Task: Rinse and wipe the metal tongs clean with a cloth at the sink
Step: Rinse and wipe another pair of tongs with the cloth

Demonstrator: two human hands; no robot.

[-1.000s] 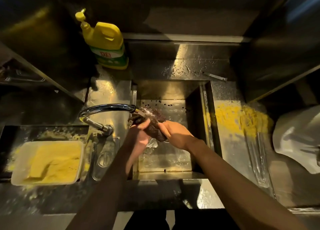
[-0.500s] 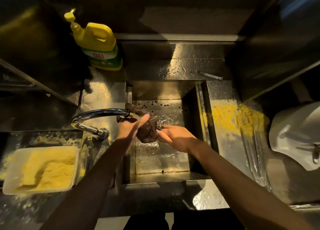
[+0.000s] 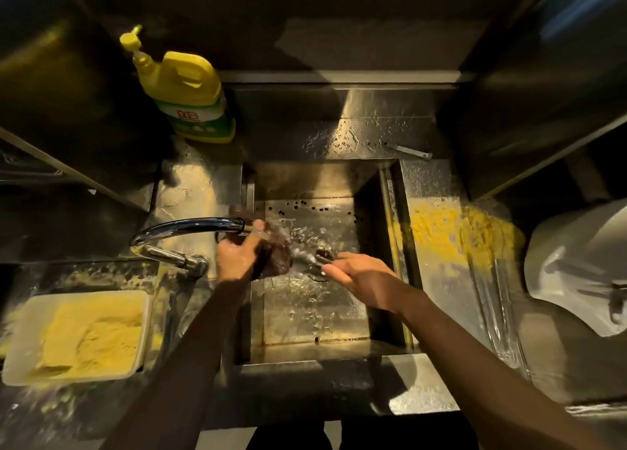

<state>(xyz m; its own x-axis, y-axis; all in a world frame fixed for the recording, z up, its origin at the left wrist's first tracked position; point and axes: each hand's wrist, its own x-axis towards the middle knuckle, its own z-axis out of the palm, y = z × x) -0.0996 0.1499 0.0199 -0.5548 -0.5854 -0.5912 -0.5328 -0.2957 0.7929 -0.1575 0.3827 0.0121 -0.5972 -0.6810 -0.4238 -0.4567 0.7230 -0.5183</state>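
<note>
A yellow detergent bottle is standing at eleven o'clock from the sink. A white tray of yellow crumbs is sitting at eight o'clock on the desk, and a yellow spill is lying at three o'clock. The faucet is arching in from nine o'clock, ending right at the left hand, which is gripping a dark cloth under running water. The right hand, at three o'clock of the cloth, is curling round the metal tongs. Their tip is pointing toward the cloth and probably touching it, but spray is blurring the contact.
</note>
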